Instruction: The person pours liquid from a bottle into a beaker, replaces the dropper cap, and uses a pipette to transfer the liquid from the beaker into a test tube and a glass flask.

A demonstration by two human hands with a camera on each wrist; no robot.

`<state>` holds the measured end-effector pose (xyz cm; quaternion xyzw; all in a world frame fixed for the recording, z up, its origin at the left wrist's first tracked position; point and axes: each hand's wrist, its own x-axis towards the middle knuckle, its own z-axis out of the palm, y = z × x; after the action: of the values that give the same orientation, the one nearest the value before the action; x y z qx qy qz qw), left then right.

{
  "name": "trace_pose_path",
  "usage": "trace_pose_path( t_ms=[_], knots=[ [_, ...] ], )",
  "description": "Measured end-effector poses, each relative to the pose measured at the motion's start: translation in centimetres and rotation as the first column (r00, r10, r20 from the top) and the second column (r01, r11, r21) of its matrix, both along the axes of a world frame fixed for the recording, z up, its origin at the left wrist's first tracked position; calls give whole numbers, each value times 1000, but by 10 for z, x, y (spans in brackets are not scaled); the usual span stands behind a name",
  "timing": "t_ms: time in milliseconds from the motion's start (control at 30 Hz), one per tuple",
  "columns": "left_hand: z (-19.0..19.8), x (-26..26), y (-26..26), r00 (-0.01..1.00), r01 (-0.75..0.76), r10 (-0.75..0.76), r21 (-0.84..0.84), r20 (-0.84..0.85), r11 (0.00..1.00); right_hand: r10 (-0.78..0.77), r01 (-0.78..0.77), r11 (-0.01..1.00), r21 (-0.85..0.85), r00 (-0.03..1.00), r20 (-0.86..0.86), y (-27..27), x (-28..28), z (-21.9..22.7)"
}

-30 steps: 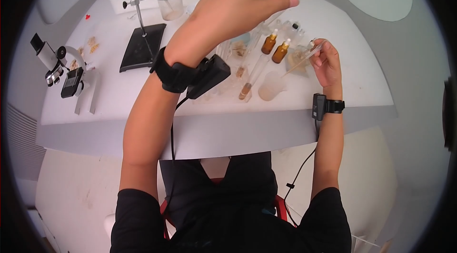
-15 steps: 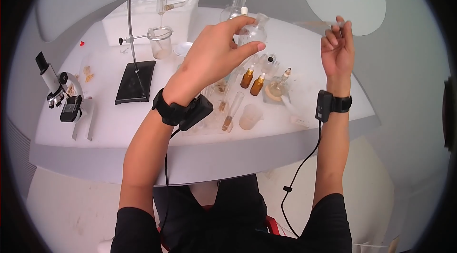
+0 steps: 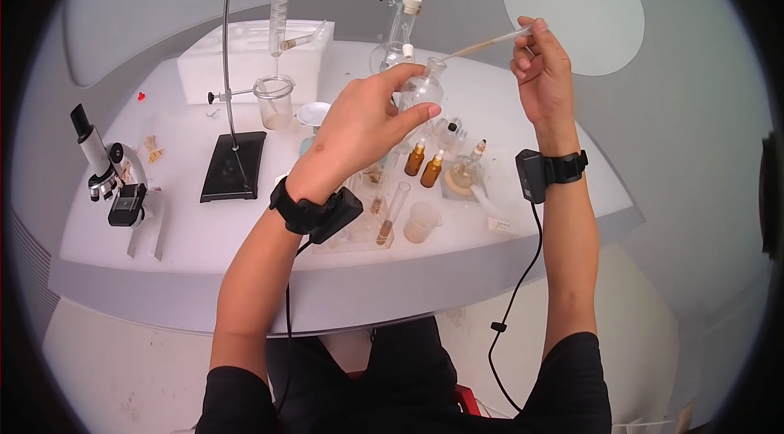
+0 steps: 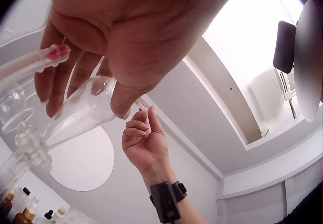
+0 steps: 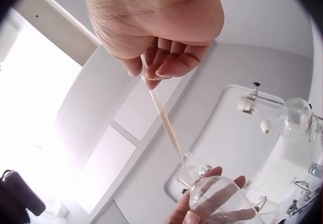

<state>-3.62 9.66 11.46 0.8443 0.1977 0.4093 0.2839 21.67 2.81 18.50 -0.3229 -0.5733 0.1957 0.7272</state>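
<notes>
My left hand (image 3: 351,128) holds a clear, pear-shaped glass separating funnel (image 3: 423,93) above the table, thumb on one side and fingers on the other. In the left wrist view the funnel (image 4: 81,113) narrows toward a stopcock-like glass piece (image 4: 35,148). Raised to the right, my right hand (image 3: 545,75) pinches the upper end of a slim dropper pipette (image 3: 486,46). Light-brown liquid fills the lower part of the pipette (image 5: 166,125) in the right wrist view. Its tip slants down to the flared mouth of the funnel (image 5: 189,176).
Two brown dropper bottles (image 3: 430,173), a spirit lamp (image 3: 465,177), a small beaker (image 3: 420,222) and test tubes (image 3: 396,209) stand below my hands. Farther left are an iron stand (image 3: 233,164), a microscope (image 3: 110,177) and a white box (image 3: 204,66). Stoppered glassware (image 3: 400,30) rises behind.
My right hand has risen from low over the table with the pipette, then come left to the funnel's mouth. The left hand keeps its hold. The head view has tilted up.
</notes>
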Motion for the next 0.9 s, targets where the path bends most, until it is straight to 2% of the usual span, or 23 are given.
trace_pose_path(
  t_ms=[900],
  knots=[
    [0, -12, 2, 1000, -3, 3, 3, -15, 1000, -22, 21, 1000, 22, 999, 47, 1, -18, 3]
  ],
)
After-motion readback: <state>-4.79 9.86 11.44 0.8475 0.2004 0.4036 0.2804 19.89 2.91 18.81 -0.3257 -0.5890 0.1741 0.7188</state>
